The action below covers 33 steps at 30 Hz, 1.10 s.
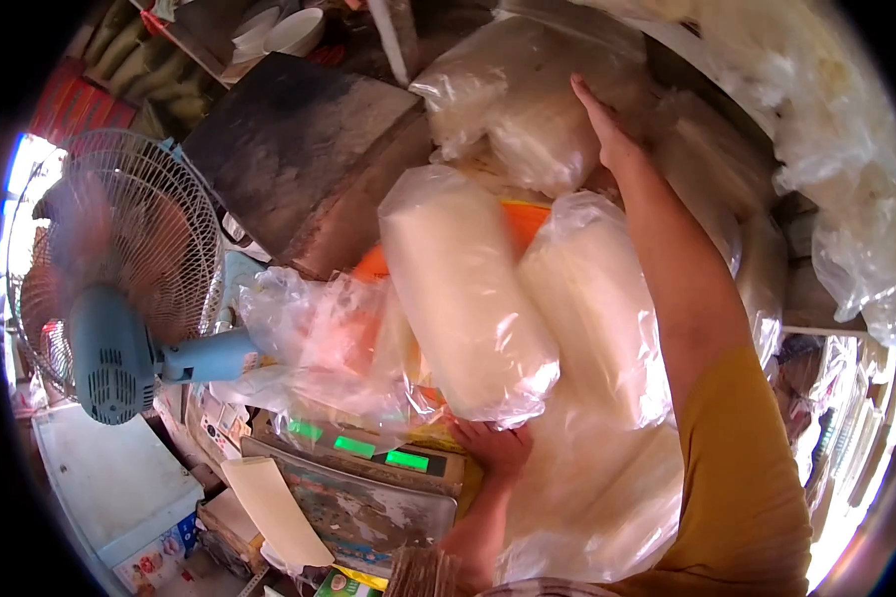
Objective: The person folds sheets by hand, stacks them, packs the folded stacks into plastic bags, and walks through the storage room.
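Note:
My right hand (609,129) reaches far forward with its fingers stretched out straight. It lies against the large clear plastic bags (543,149) at the back, seen edge-on. Low in the middle, my left hand (503,448) is at the near end of a long clear bag with pale contents (468,289). Its fingers are stretched out, partly hidden by the bag's bottom edge. A second pale filled bag (597,298) lies beside the first, next to my right forearm. Close to my left hand is a scale (368,448) with green lit displays and a worn metal pan.
A blue fan (114,348) stands at the left, near a dark box (289,139). Crumpled clear plastic bags (314,328) with something orange behind them lie beside the scale. A cream-coloured strip (279,512) leans by the pan. White bowls (294,32) sit at the top left.

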Each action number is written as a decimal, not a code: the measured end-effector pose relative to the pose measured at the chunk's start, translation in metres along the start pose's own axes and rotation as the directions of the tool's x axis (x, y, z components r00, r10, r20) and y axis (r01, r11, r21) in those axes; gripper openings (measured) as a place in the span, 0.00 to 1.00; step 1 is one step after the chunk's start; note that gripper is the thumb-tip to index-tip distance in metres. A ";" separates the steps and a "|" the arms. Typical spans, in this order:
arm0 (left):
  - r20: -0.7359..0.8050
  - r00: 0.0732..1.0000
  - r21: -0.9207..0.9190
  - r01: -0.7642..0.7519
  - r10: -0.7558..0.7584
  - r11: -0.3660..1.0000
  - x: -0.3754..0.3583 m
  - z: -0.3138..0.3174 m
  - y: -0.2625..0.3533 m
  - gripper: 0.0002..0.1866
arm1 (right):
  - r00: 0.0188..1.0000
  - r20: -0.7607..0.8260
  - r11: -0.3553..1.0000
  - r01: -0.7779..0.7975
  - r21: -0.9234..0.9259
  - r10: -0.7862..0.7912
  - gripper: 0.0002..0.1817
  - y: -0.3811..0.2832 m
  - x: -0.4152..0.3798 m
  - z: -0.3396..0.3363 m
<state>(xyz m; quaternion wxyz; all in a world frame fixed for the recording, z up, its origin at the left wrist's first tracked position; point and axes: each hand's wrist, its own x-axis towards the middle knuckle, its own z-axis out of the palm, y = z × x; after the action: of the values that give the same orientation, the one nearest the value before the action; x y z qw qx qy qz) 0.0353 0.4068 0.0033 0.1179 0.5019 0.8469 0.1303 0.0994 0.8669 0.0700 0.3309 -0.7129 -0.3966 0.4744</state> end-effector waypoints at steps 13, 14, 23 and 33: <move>-0.525 0.828 0.032 -0.212 0.196 0.977 0.002 0.076 -0.035 0.37 | 0.943 0.260 0.976 0.217 -0.009 -0.208 0.44 -0.004 0.028 0.060; -0.534 0.823 0.017 -0.215 0.191 0.976 0.003 0.073 -0.033 0.36 | 0.940 0.277 0.976 0.215 -0.021 -0.201 0.45 -0.009 -0.007 0.045; -0.107 0.994 0.054 -0.028 0.034 0.998 -0.002 0.003 0.001 0.32 | 0.754 -0.041 0.191 0.113 -0.975 -0.655 0.39 0.064 -0.087 -0.139; -0.221 0.972 0.088 -0.058 0.076 0.994 -0.007 0.015 -0.001 0.29 | 0.626 -0.257 0.585 0.399 -0.706 -0.736 0.15 0.065 -0.063 -0.198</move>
<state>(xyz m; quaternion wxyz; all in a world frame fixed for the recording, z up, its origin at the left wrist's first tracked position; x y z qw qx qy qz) 0.0429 0.4014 -0.0112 -0.0032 0.5166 0.8419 0.1558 0.2868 0.7623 0.1066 0.3278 -0.7030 -0.6306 -0.0262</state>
